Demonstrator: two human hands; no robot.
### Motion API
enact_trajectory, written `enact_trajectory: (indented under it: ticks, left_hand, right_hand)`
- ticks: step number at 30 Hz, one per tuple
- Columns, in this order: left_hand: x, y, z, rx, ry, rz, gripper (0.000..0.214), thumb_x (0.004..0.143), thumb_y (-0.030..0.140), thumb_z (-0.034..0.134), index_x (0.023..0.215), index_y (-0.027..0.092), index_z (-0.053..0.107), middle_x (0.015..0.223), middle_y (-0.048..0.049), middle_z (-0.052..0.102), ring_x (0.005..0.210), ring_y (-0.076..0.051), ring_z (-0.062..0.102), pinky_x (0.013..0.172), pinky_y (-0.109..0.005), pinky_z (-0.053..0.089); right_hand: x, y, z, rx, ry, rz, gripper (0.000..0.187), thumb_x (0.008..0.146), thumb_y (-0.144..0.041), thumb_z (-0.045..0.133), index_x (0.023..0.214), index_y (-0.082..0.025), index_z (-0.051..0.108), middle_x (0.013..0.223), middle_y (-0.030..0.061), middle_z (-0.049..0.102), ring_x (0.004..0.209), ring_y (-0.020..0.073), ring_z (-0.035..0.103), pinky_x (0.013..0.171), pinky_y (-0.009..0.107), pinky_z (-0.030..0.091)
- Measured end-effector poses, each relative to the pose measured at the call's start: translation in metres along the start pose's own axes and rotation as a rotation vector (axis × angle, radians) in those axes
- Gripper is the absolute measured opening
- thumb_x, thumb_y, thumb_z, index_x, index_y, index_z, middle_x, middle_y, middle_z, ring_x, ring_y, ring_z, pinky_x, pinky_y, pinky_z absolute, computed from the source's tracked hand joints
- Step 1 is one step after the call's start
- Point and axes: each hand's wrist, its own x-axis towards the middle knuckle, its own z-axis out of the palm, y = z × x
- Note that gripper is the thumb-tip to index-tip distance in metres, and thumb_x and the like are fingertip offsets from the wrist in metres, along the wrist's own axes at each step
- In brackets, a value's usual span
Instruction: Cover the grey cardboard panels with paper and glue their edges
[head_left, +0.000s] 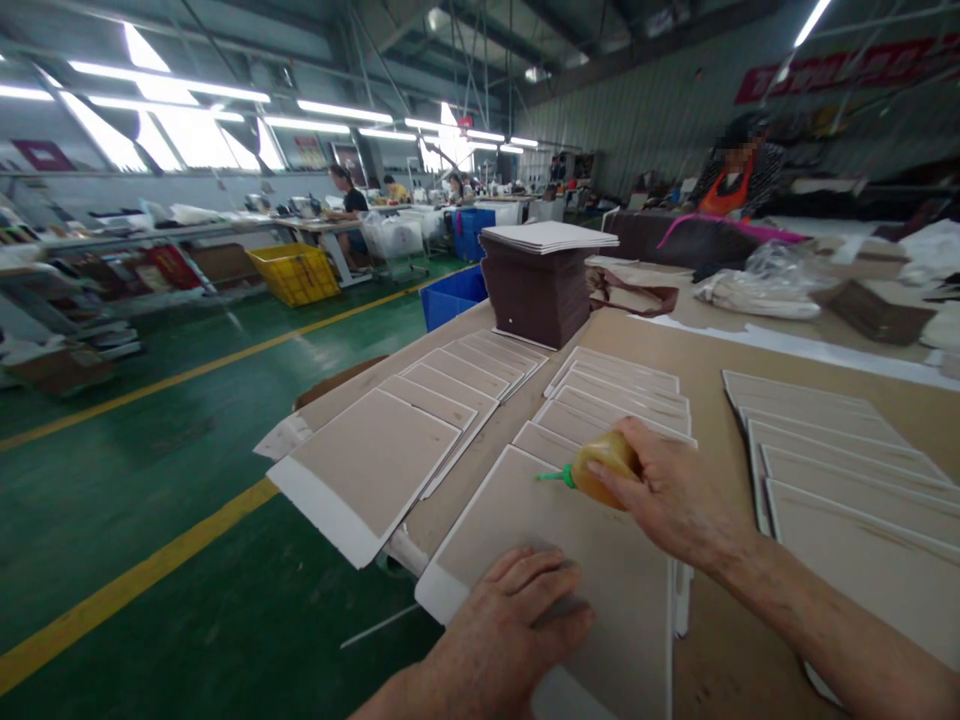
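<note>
My right hand (664, 485) is wrapped round a squeeze bottle (604, 468) of yellowish liquid with a green nozzle. The bottle is tilted on its side, its tip pointing left just over the upper part of the nearest beige panel (555, 545); whether the tip touches cannot be made out. My left hand (517, 620) lies flat on the lower part of that same panel, fingers stretched out. Behind it, several more white-edged panels (600, 400) overlap in a row running away from me, some with brownish streaks near their edges.
Other overlapping rows of panels lie to the left (375, 450) and right (862, 520) on the table. A tall dark stack (536, 295) stands at the far end, white sheets on top. A yellow crate (294, 275) sits on the green floor. Co-workers are in the background.
</note>
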Motion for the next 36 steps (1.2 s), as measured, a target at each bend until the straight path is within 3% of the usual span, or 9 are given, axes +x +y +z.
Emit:
enact_trajectory:
  ticks: [5, 10, 19, 25, 32, 36]
  left_hand:
    - [0.001, 0.001, 0.000, 0.027, 0.011, 0.009, 0.066, 0.082, 0.041, 0.068, 0.142, 0.025, 0.045, 0.151, -0.0099, 0.045, 0.141, -0.033, 0.037, 0.117, -0.054, 0.031]
    - [0.000, 0.000, 0.002, 0.041, 0.001, -0.003, 0.057, 0.088, 0.043, 0.061, 0.141, 0.027, 0.046, 0.153, -0.0083, 0.044, 0.142, -0.031, 0.036, 0.117, -0.054, 0.032]
    - [0.000, -0.002, 0.003, 0.011, -0.002, -0.014, 0.068, 0.083, 0.046, 0.067, 0.144, 0.029, 0.042, 0.153, -0.0076, 0.043, 0.142, -0.032, 0.035, 0.118, -0.055, 0.030]
    - [0.000, -0.003, 0.002, -0.007, -0.016, -0.016, 0.079, 0.071, 0.042, 0.075, 0.142, 0.027, 0.043, 0.151, -0.0093, 0.043, 0.141, -0.035, 0.036, 0.118, -0.055, 0.030]
    - [0.002, -0.008, 0.013, 0.067, 0.016, -0.015, 0.085, 0.059, 0.028, 0.081, 0.138, 0.025, 0.048, 0.148, -0.0107, 0.048, 0.137, -0.036, 0.041, 0.116, -0.056, 0.033]
    - [0.000, -0.020, 0.030, 0.175, 0.155, 0.065, 0.071, 0.069, 0.012, 0.071, 0.136, 0.028, 0.051, 0.143, -0.0094, 0.053, 0.134, -0.033, 0.045, 0.112, -0.053, 0.040]
  right_hand:
    - [0.024, -0.020, 0.021, -0.022, 0.031, -0.080, 0.020, 0.088, -0.042, 0.047, 0.092, -0.023, 0.045, 0.069, 0.0026, 0.060, 0.062, 0.0218, 0.055, 0.057, 0.029, 0.028]
    - [0.025, -0.018, 0.019, -0.064, 0.026, -0.092, 0.018, 0.090, -0.041, 0.049, 0.091, -0.023, 0.045, 0.067, 0.0017, 0.059, 0.060, 0.0208, 0.055, 0.056, 0.028, 0.027]
    - [-0.023, 0.017, -0.020, 0.013, -0.018, 0.056, 0.027, 0.087, -0.052, 0.046, 0.083, -0.026, 0.047, 0.063, -0.0003, 0.060, 0.058, 0.0215, 0.057, 0.055, 0.031, 0.035]
    - [-0.059, 0.040, -0.035, 0.072, 0.001, 0.193, 0.035, 0.085, -0.060, 0.046, 0.081, -0.026, 0.052, 0.057, -0.0012, 0.059, 0.052, 0.0212, 0.056, 0.050, 0.031, 0.036]
    - [-0.048, 0.026, -0.018, 0.107, 0.026, 0.152, 0.027, 0.089, -0.051, 0.045, 0.090, -0.024, 0.050, 0.069, 0.0005, 0.060, 0.062, 0.0214, 0.057, 0.059, 0.031, 0.037]
    - [-0.030, 0.008, -0.002, 0.107, 0.056, 0.120, 0.019, 0.092, -0.042, 0.048, 0.088, -0.023, 0.046, 0.072, 0.0021, 0.060, 0.066, 0.0210, 0.056, 0.061, 0.030, 0.034]
